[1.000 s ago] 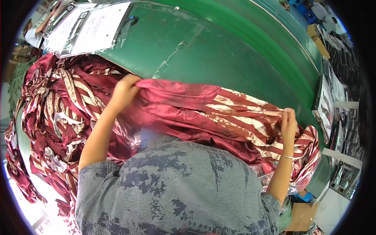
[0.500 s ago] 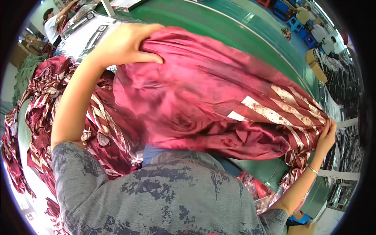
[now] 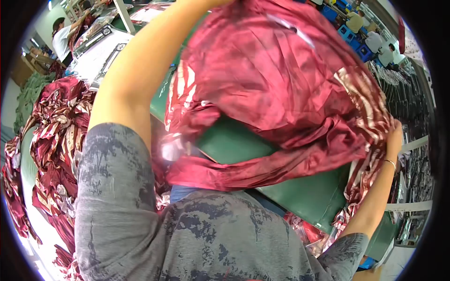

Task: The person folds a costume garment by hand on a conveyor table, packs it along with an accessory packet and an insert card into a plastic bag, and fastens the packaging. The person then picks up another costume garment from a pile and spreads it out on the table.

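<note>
A large dark-red satin garment point(image 3: 281, 79) with cream-and-red striped panels is stretched and lifted in front of me, blurred in places by motion. At the top edge of the view, my left hand point(image 3: 213, 3) has hold of its upper edge; most of the fingers are cut off or hidden. Over on the right, my right hand point(image 3: 394, 133) is closed around the garment's striped, bunched side. Part of the cloth sags in a fold near my waist, and the green tabletop point(image 3: 234, 140) shows through the gap above it.
On the left lies a heap of similar red striped garments point(image 3: 61, 126). Clear-bagged white packages point(image 3: 96, 58) lie beyond my left arm. Racks of dark packed items point(image 3: 412, 187) stand at right. A person point(image 3: 62, 40) works at far left; others sit at upper right.
My left hand has moved up and away to the right, raising the garment. The cloth has swung open, exposing green table beneath. My right hand has risen slightly, still gripping.
</note>
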{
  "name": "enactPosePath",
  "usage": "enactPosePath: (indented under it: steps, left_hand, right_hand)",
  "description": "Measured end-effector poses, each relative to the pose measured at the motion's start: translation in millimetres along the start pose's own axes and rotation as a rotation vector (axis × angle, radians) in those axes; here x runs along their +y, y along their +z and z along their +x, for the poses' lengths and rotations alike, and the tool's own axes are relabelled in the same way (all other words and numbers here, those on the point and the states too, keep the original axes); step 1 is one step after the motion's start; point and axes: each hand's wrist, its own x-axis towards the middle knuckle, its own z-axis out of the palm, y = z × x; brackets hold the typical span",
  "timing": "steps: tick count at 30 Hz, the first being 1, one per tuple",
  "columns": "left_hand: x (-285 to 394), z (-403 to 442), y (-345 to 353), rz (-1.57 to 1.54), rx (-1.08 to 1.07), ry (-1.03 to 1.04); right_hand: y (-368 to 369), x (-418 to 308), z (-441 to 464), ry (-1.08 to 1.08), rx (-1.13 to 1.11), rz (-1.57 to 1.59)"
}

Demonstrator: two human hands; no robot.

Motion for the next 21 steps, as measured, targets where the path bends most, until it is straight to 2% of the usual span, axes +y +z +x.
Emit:
enactPosePath:
  steps: [1, 3, 4, 5, 6, 7, 9, 10, 11, 12, 13, 14, 15, 16, 18, 19, 20, 21]
  left_hand:
    - [44, -12, -11, -0.015, -0.059, -0.134]
    - [66, -46, -16, -0.048, -0.145, 0.018]
    - [72, -68, -11, -0.114, -0.038, 0.112]
    - [76, -100, -9, -0.078, -0.091, 0.087]
    - [81, -130, -5, -0.049, -0.180, 0.020]
    - [80, -160, 4, -0.103, -0.245, -0.055]
    - [84, -219, 11, -0.147, -0.404, -0.354]
    - [85, -245, 16, -0.231, -0.423, -0.470]
    - [88, -268, 20, -0.231, -0.427, -0.497]
    - [99, -287, 16, -0.186, -0.445, -0.542]
    - [112, -305, 16, -0.117, -0.411, -0.487]
    - [118, -323, 18, -0.188, -0.375, -0.424]
    - [134, -327, 10, -0.105, -0.463, -0.456]
    - [145, -327, 3, -0.020, -0.549, -0.487]
    - [122, -347, 20, -0.090, -0.574, -0.533]
    - [109, -356, 29, -0.123, -0.585, -0.558]
    - [103, -358, 36, -0.065, -0.391, -0.506]
    - [94, -350, 37, -0.125, -0.371, -0.635]
  right_hand:
    - [-16, -54, -8, -0.100, 0.103, 0.040]
    - [-54, -167, -49, -0.335, 0.142, 0.265]
    - [-78, -235, -90, -0.072, -0.179, 0.652]
    - [-90, -278, -128, -0.338, -0.266, 0.699]
    - [-101, -321, -162, -0.707, -0.287, 0.802]
    - [-111, -360, -186, -0.928, -0.613, 0.808]
    - [-89, -402, -266, -1.181, -0.714, 0.893]
    - [-80, -415, -292, -1.219, -0.754, 0.856]
    - [-65, -426, -317, -1.163, -0.623, 0.910]
    - [-60, -430, -324, -1.132, -0.676, 0.877]
    - [-57, -432, -327, -1.099, -0.730, 0.842]
    - [-54, -431, -331, -1.066, -0.791, 0.802]
    - [-48, -425, -334, -1.026, -0.615, 0.946]
    - [-51, -412, -331, -0.997, -0.683, 0.922]
    - [-67, -373, -314, -0.934, -0.811, 0.876]
    - [-81, -348, -299, -0.805, -0.724, 0.724]
    - [-102, -319, -271, -0.748, -0.708, 0.491]
    - [-106, -276, -256, -0.506, -0.616, 0.433]
